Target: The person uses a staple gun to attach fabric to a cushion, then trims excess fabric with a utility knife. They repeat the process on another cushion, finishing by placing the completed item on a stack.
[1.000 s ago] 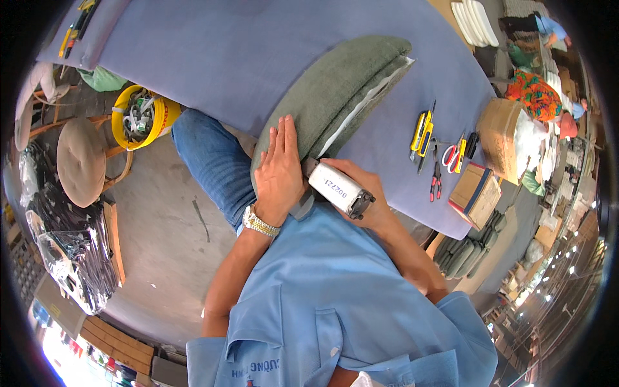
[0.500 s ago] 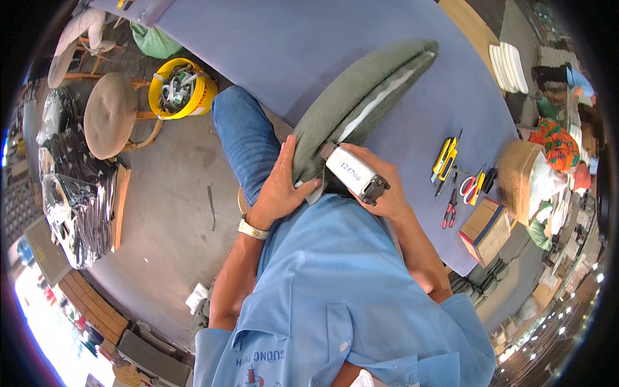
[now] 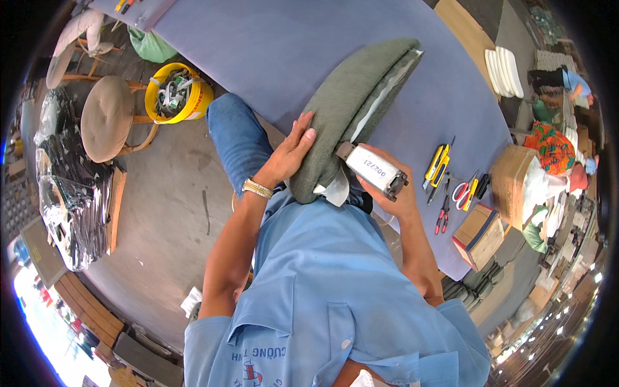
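Lying on the purple table (image 3: 271,51), a green cushion (image 3: 351,106) is pressed flat by the left hand (image 3: 291,151), fingers spread. A white stapler (image 3: 373,169) is gripped tightly by the right hand (image 3: 393,197) against the cushion's edge.

Olive green against lavender, with blue below

An olive-green fabric cushion (image 3: 351,103) with a white inner edge lies on the lavender-blue cloth-covered table (image 3: 271,51); the left hand (image 3: 293,151) wears a gold-toned wristband, the right hand (image 3: 393,197) grips a white-and-grey boxy tool (image 3: 374,169). Light blue shirt (image 3: 335,284), darker blue jeans (image 3: 238,138). A bright yellow round plastic bucket (image 3: 173,91), yellow-handled knives (image 3: 437,164), red-handled scissors (image 3: 459,191) (another pair red-and-black).
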`<state>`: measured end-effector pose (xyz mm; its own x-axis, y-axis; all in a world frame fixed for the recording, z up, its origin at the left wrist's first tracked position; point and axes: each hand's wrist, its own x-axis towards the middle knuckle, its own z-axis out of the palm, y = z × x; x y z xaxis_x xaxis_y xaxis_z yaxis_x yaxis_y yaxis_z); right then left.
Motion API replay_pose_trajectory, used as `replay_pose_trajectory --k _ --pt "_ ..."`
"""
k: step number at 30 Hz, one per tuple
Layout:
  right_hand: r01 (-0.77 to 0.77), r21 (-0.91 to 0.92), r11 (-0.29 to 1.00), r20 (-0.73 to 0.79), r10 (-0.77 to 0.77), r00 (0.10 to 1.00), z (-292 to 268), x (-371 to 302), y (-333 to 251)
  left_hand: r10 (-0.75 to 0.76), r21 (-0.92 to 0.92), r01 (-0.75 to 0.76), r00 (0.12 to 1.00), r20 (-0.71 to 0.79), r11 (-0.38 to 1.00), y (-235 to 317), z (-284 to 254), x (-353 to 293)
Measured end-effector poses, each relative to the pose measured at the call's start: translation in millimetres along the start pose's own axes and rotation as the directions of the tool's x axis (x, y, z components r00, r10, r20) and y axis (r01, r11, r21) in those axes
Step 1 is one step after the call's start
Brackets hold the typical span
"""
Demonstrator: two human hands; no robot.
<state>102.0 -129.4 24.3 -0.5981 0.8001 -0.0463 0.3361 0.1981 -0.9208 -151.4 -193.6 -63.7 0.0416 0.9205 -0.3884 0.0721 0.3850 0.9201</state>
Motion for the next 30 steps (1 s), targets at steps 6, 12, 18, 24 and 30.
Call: replay_pose_trajectory --k 6,12,18,24,30 --pt "-0.061 -0.039 0.997 0.035 0.062 0.997 1.6 12.0 -19.6 0.108 0.163 -0.101 0.993 -0.035 0.981 13.0 16.6 -16.1" --pt "-0.072 -0.016 0.997 0.158 0.073 0.985 -9.0 23.1 -19.6 0.201 0.395 -0.167 0.978 -0.047 0.903 36.5 25.7 -31.7" --pt "-0.035 -0.007 0.999 0.173 0.035 0.984 -3.0 13.6 -6.9 0.128 0.553 0.03 0.961 -0.245 0.833 49.2 46.1 -38.5" --pt "-0.105 0.028 0.994 0.15 0.1 0.984 4.1 -5.4 -0.3 0.076 0.593 0.112 0.956 -0.283 0.798 49.9 49.5 -40.4" --pt "-0.097 0.059 0.994 0.18 0.085 0.98 2.8 -8.5 4.6 -0.015 0.573 0.173 0.963 -0.27 0.801 58.6 48.3 -39.1"
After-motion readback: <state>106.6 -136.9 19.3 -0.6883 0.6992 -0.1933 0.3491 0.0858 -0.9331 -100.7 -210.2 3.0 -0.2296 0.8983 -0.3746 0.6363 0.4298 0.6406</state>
